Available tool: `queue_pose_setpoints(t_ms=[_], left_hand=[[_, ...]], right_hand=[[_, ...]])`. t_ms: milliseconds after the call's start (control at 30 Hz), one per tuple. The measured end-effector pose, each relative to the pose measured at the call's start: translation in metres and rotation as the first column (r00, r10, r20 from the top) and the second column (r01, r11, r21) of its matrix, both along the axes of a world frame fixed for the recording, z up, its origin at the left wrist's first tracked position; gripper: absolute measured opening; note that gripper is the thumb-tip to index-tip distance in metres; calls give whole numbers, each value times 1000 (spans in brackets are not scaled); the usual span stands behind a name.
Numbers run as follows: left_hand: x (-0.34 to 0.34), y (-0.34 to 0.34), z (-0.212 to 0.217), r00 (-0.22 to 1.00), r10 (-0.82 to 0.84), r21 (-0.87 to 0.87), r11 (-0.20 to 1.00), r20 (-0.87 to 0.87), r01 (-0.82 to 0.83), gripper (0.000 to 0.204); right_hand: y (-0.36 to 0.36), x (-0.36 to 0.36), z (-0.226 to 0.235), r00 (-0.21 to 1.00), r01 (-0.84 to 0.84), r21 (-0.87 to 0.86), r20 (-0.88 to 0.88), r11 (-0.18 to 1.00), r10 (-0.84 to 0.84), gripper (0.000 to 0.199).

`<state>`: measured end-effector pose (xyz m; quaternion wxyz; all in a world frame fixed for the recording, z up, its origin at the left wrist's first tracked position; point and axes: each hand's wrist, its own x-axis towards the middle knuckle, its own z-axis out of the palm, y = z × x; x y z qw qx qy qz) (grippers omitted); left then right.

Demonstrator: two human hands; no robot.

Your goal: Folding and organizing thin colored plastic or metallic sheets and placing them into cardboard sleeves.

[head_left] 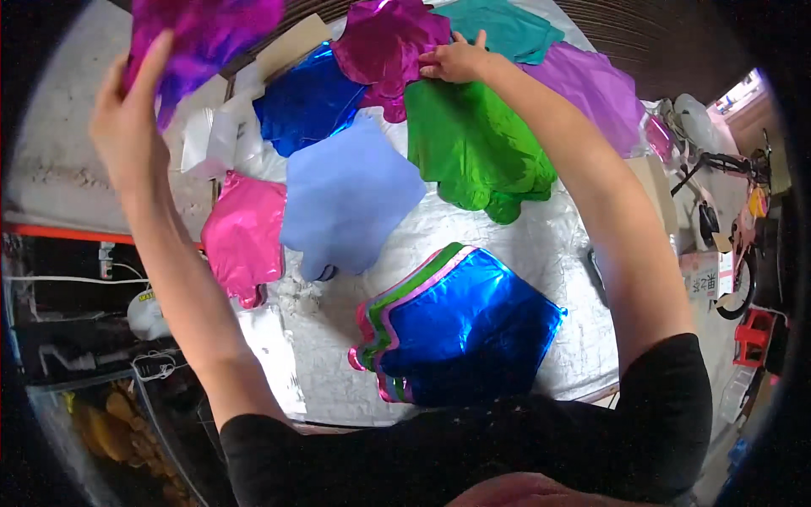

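Left hand [127, 127]: thumb and fingers closed on the purple foil piece [207, 42], held up far left, running out of view. Right hand [456, 63]: fingertips at the edge of the magenta pile [389, 42]; can't tell if I've pinched anything. Risks: foil looks thin and slick, so a one-spot grip could slip or crease it. Layers may cling: double pick. My forearm crosses the green pile [473, 144]; dragging low could skew it.

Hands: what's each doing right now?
Left hand: closed on a shiny purple foil sheet.
Right hand: fingers spread at a lobed magenta foil piece; grip unclear.
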<state>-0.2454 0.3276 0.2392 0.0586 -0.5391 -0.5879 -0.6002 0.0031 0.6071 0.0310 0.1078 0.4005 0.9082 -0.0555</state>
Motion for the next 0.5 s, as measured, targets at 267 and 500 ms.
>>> queue_pose_setpoints(t_ms=[267,500], left_hand=[[171,-141,-98,766,-643,-609,615,-19,501,20],[220,-187,-169,379,-917,-741,169,124,650,25]], right_hand=[[60,84,11,784,-186,-1,-602,982,148,61],[46,218,37,679,-119,129,-713,984,176,48]])
